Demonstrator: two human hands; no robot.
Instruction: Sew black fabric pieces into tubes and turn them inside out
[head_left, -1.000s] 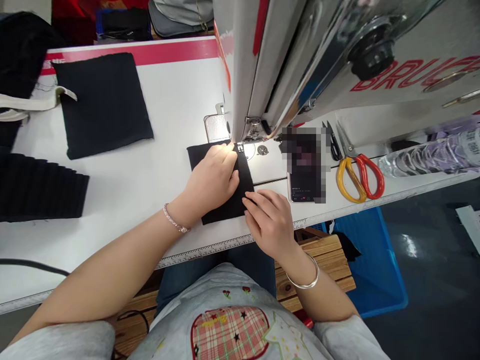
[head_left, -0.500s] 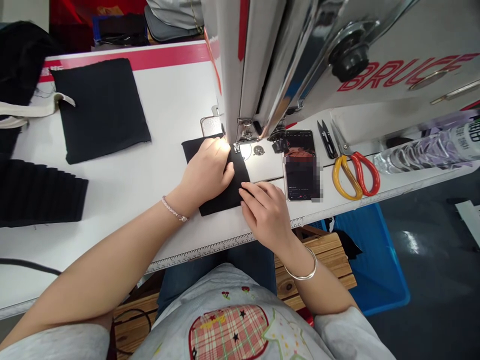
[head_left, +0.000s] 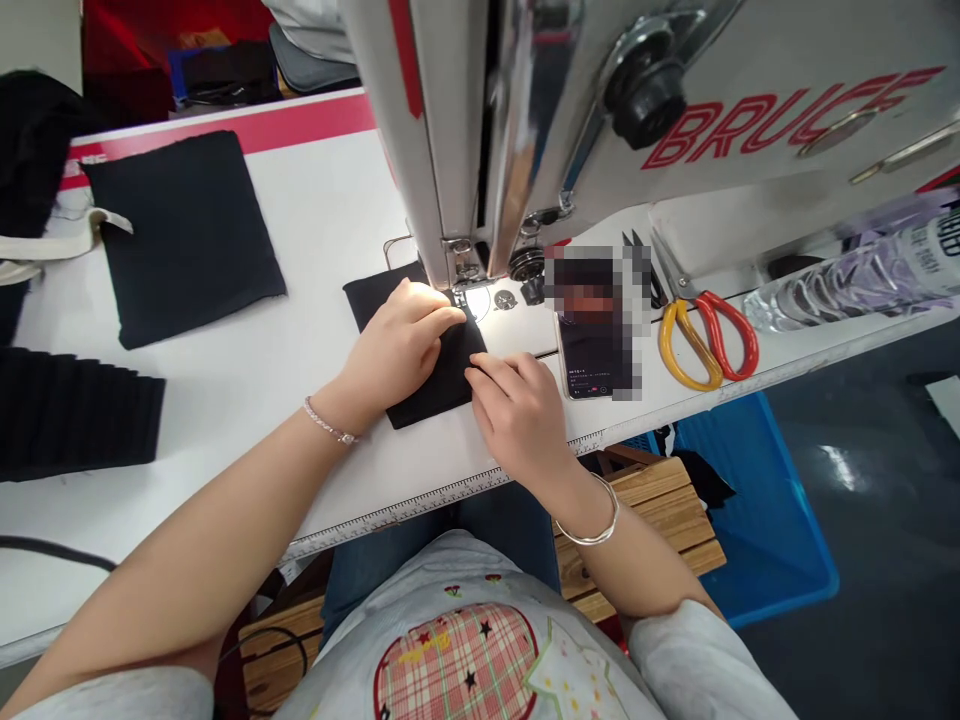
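A folded black fabric piece lies on the sewing table, its right edge running up to the presser foot of the sewing machine. My left hand rests on top of it with bent fingers gripping the cloth, the thumb side close beside the foot under the lamp's light. At the lower right edge, my right hand pinches the same piece between thumb and fingertips. The cloth beneath my left palm is hidden, and the needle is too small to make out.
Left on the table are a black fabric square, a stack of black pieces and a white strip. To the right lie a phone, scissors, thread snips and a plastic bottle. Below stands a blue bin.
The camera view has shifted slightly. My left thumb has moved up toward the presser foot and nearer the other fingers. My right hand stays at the fabric's edge.
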